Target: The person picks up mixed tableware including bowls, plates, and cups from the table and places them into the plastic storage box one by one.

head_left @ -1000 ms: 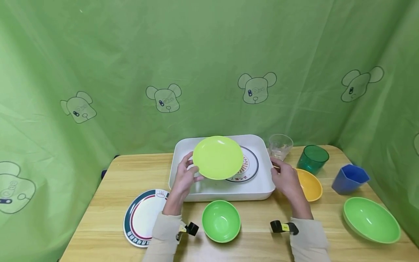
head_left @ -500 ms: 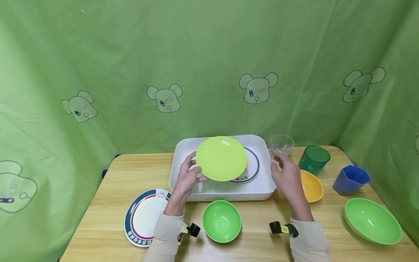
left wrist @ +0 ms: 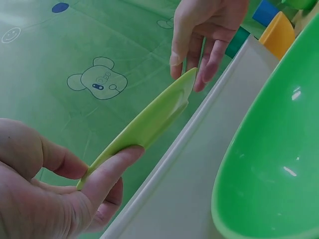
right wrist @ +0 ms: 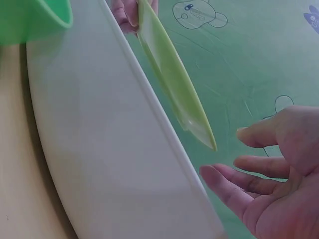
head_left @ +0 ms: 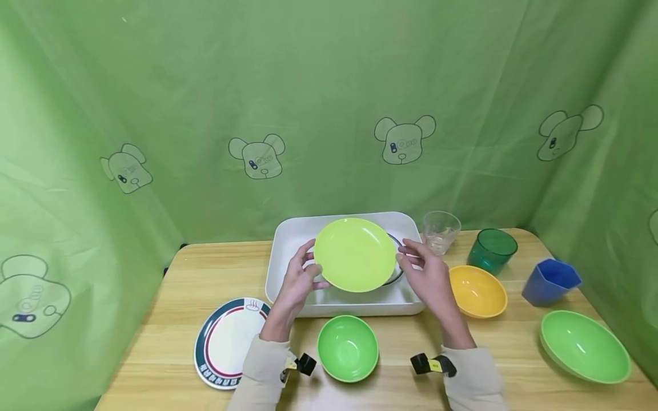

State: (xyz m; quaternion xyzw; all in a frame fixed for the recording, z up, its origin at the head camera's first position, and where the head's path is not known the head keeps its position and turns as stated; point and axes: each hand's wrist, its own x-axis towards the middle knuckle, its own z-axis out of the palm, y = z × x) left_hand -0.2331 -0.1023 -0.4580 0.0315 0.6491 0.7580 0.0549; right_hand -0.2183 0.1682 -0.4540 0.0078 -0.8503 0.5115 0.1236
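Observation:
My left hand [head_left: 297,281] grips the left rim of a yellow-green plate [head_left: 354,254], thumb on one face and fingers on the other. The plate is held up over a white rectangular tray [head_left: 288,228], tilted. At the plate's right edge is my right hand [head_left: 428,275]; in the right wrist view its fingers [right wrist: 264,167] are spread, with a small gap to the rim. Behind the held plate, a dark-rimmed white plate [head_left: 394,278] lies in the tray, mostly hidden. A green bowl [head_left: 348,349] stands in front of the tray, between the forearms.
Left of the tray lies a white plate with a dark patterned rim [head_left: 226,342], partly under the left sleeve. On the right are a clear glass [head_left: 441,231], a green cup [head_left: 492,251], a blue cup [head_left: 550,282], an orange bowl [head_left: 478,292] and a larger green bowl [head_left: 585,346].
The right hand has left the tray's right edge and moved left to the plate's right rim. The left hand has carried the plate slightly right and toward me.

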